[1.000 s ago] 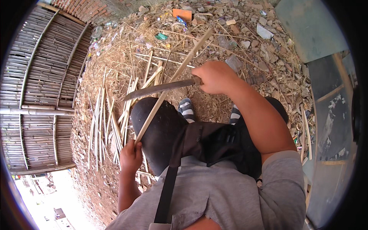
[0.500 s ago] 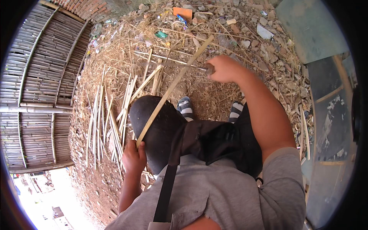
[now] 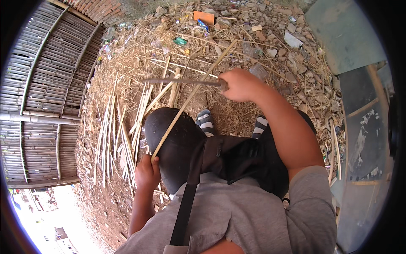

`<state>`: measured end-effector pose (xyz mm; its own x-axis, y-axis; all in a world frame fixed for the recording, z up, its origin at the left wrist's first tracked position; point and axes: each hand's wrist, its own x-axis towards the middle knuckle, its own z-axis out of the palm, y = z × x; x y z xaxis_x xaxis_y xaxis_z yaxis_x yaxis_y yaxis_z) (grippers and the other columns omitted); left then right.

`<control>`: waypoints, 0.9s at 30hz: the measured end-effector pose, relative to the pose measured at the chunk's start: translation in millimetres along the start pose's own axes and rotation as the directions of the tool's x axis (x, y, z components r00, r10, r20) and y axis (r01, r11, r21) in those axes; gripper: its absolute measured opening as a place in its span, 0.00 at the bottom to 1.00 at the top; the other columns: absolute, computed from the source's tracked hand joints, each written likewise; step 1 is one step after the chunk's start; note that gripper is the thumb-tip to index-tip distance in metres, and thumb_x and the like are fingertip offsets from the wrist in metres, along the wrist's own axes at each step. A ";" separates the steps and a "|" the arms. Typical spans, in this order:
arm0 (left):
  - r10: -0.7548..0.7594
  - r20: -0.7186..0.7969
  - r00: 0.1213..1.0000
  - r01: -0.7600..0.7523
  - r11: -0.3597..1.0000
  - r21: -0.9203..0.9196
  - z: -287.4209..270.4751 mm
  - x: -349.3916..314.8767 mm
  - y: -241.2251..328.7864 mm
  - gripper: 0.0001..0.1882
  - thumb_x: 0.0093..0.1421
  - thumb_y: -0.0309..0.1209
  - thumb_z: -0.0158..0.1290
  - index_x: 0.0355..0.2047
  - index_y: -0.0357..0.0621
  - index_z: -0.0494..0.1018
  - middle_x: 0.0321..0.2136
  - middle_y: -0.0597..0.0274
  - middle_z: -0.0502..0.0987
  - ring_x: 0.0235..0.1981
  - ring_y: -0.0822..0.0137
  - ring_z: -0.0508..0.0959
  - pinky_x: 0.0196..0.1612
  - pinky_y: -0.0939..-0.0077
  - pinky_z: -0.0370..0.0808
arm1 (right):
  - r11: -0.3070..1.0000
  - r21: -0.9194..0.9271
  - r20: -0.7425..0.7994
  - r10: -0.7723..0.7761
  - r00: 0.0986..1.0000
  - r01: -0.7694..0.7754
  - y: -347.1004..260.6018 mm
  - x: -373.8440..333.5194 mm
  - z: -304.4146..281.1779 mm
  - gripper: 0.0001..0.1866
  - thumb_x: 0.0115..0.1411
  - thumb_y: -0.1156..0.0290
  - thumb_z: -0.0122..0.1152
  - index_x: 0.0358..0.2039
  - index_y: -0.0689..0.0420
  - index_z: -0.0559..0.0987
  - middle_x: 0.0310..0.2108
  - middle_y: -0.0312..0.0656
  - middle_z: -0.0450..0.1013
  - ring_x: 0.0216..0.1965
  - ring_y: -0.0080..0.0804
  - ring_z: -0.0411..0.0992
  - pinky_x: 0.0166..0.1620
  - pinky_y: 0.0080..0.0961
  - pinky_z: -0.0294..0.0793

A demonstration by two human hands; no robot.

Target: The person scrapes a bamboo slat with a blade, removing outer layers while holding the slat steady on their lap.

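My left hand (image 3: pixel 147 172) is closed round the near end of a long bamboo strip (image 3: pixel 176 117). The strip slants away to the upper right and passes over my left knee (image 3: pixel 163 125). My right hand (image 3: pixel 242 85) grips the handle of a long-bladed knife (image 3: pixel 182 81), whose dark blade points left. In this view the blade crosses the strip in its far half; whether the edge touches the strip I cannot tell. More split bamboo strips (image 3: pixel 108 139) lie in a loose pile on the ground beyond my left knee.
A bamboo-slat wall (image 3: pixel 50 63) stands at the left, and large sheet panels (image 3: pixel 342 38) lean at the right. Stones, straw and litter cover the ground ahead, with an orange flat piece (image 3: pixel 204 17) and green plastic (image 3: pixel 179 41). My feet (image 3: pixel 205 122) are in striped footwear.
My right hand has come nearer to me and a little left, bringing the knife blade lower in the view. The left hand and its hold on the strip look nearly the same.
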<state>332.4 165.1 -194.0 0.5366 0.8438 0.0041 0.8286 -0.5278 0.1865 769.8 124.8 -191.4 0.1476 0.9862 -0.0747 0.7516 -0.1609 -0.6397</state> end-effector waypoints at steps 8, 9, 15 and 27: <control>0.003 0.018 1.000 -0.003 1.000 -0.006 -0.7 3.4 2.6 0.17 0.70 0.41 0.50 0.30 0.39 0.68 0.24 0.39 0.74 0.27 0.34 0.75 0.30 0.41 0.68 | 0.988 -0.008 -0.019 0.154 0.988 -0.154 33.8 5.2 -16.8 0.22 0.52 0.65 0.66 0.48 0.59 0.81 0.37 0.52 0.80 0.38 0.48 0.79 0.42 0.42 0.77; -0.032 0.043 0.999 0.031 0.999 0.024 -4.7 1.6 6.8 0.18 0.70 0.41 0.49 0.29 0.39 0.67 0.24 0.39 0.75 0.27 0.34 0.75 0.30 0.40 0.68 | 0.986 -0.024 -0.028 0.165 0.986 -0.166 23.3 1.1 -19.5 0.17 0.51 0.68 0.64 0.43 0.57 0.82 0.34 0.51 0.79 0.38 0.48 0.79 0.41 0.43 0.77; 0.040 0.059 0.997 -0.034 0.994 -0.105 -2.7 6.4 -2.9 0.18 0.71 0.40 0.47 0.29 0.38 0.67 0.22 0.38 0.74 0.27 0.33 0.74 0.29 0.40 0.66 | 0.967 -0.229 0.097 -0.090 0.991 0.110 -19.4 -14.9 -8.4 0.10 0.52 0.70 0.61 0.36 0.56 0.81 0.30 0.48 0.79 0.36 0.49 0.79 0.40 0.45 0.77; 0.084 0.051 0.995 -0.077 0.989 -0.130 -1.7 9.2 -5.9 0.21 0.73 0.40 0.45 0.27 0.38 0.66 0.19 0.38 0.72 0.24 0.33 0.73 0.27 0.43 0.65 | 0.991 -0.120 0.109 -0.045 0.993 0.058 -3.9 -3.8 -8.7 0.14 0.55 0.65 0.67 0.40 0.56 0.82 0.32 0.44 0.80 0.36 0.39 0.80 0.40 0.40 0.77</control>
<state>332.3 176.1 -193.3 0.6117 0.7905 -0.0307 0.7572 -0.5739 0.3119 772.0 121.3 -182.0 0.0428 0.9908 -0.1287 0.8303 -0.1069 -0.5469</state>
